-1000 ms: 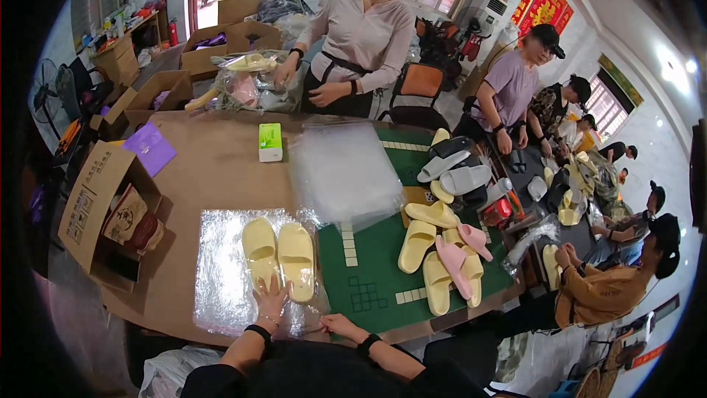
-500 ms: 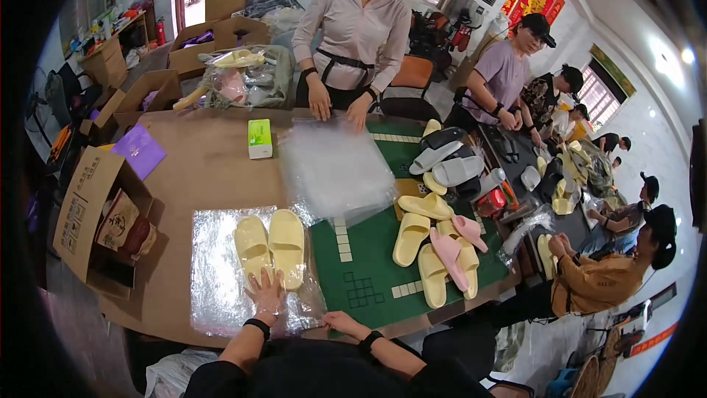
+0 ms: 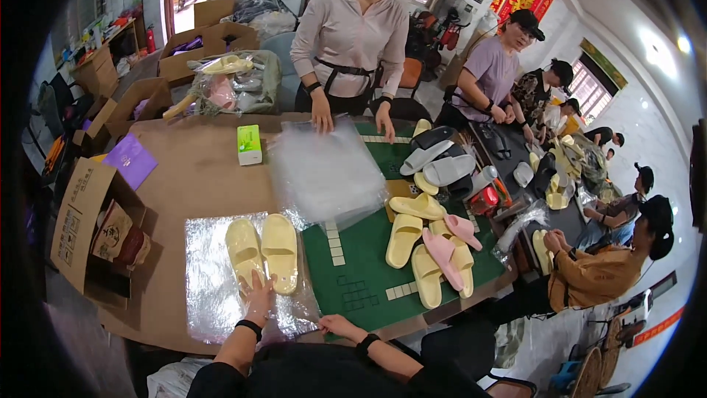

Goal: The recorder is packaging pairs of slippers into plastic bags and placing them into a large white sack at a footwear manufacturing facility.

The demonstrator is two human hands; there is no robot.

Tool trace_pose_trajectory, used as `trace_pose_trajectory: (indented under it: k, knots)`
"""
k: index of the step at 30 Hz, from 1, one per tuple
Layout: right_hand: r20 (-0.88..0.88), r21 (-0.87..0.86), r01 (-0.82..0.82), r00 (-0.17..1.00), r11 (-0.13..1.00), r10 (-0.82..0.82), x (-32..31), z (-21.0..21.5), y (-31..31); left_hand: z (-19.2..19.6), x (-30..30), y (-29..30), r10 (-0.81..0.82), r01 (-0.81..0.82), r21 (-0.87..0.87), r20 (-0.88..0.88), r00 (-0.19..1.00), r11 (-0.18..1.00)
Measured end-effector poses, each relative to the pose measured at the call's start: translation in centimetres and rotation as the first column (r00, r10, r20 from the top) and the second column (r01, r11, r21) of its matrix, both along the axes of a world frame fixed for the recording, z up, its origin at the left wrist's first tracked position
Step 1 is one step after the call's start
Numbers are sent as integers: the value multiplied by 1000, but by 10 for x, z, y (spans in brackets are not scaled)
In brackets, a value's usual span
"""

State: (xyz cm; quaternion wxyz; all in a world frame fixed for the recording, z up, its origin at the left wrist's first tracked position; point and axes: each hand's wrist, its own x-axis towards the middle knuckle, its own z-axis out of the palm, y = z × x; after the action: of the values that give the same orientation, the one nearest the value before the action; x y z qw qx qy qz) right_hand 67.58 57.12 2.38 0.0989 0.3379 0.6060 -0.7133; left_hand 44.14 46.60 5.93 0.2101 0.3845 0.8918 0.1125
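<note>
My left fingers (image 3: 259, 296) lie spread and flat, clenching nothing, pressing at the heel ends of the pair of yellow slippers (image 3: 263, 251). The slippers lie side by side, soles down, toes away from me, on a clear plastic bag (image 3: 210, 287) spread flat on the brown table (image 3: 199, 177). My palm seems to pin both bag and pair so they do not slide. My right fingers (image 3: 331, 322) rest at the table's near edge, close to the bag's corner; whether they pinch the plastic I cannot tell. Just beyond the slippers is a stack of clear bags (image 3: 324, 173), partly over a green mat (image 3: 361, 265). To the right on that mat lies a heap of yellow and pink slippers (image 3: 431, 247), within easy reach. A person across the table has both hands on the stack's far edge.
</note>
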Motion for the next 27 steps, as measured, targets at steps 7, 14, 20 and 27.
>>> trace_pose_trajectory:
  k: [7, 14, 20, 27]
  knots:
    - [72, 49, -52, 996, 997, 48, 2, 10, 0, 26, 12, -4, -31, 32, -100, 8, 999, 994]
    - [24, 12, 49, 998, 999, -49, -1, -3, -2, 0, 30, -46, -65, 66, -23, 43, 997, 998]
    - [-8, 86, 8, 1000, 996, -8, -15, -26, 3, 3, 5, -107, -230, 161, 209, 367, 901, 965]
    - [31, -230, 149, 989, 962, -146, -31, 41, 18, -3, -64, -166, 249, -378, 48, 674, 696, 925]
